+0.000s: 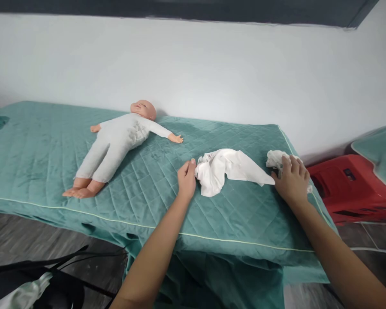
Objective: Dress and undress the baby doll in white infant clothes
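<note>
A crumpled white cloth garment (227, 167) lies on the green quilted cover (167, 201). My left hand (187, 178) pinches the garment's left end between thumb and fingers. At the right end of the bed, my right hand (292, 178) reaches over a smaller bunched white cloth (274, 159), fingers spread and partly covering it. Whether those fingers press on that cloth is hard to see. The garment's pointed right end comes close to my right thumb. Farther left, a baby doll (119, 133) in a white bodysuit lies on its back, arms out and feet toward the front edge.
A white wall (193, 68) rises behind the bed. Beyond the right end stands a red plastic stool (354, 184), with green fabric (381, 150) above it. Black straps and a dark bag-like item (48, 283) are at the lower left, over the wood-look floor (25, 234).
</note>
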